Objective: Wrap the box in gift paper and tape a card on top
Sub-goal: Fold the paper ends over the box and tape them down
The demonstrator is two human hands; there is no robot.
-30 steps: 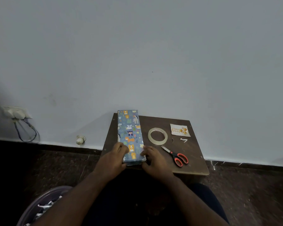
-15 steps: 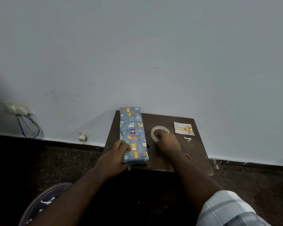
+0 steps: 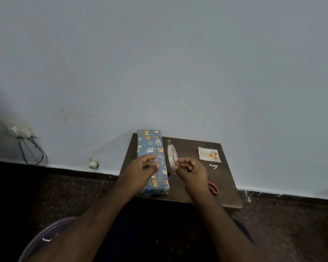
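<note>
With the wrapped box (image 3: 152, 159) at the table's (image 3: 227, 193) left edge, we hold the tape roll (image 3: 172, 155) pinched in our right hand (image 3: 192, 172), left hand (image 3: 140, 172) loosely curled, seemingly empty; next: find the tape's end for the card (image 3: 208, 154), right of the box.

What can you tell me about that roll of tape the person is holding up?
The clear, pale roll of sticky tape is a thin ring with an open middle. It is held on edge above the dark brown wooden table, just right of the blue animal-print wrapped box. The right hand pinches its lower rim; the left hand hovers beside it, apparently not touching.
</note>
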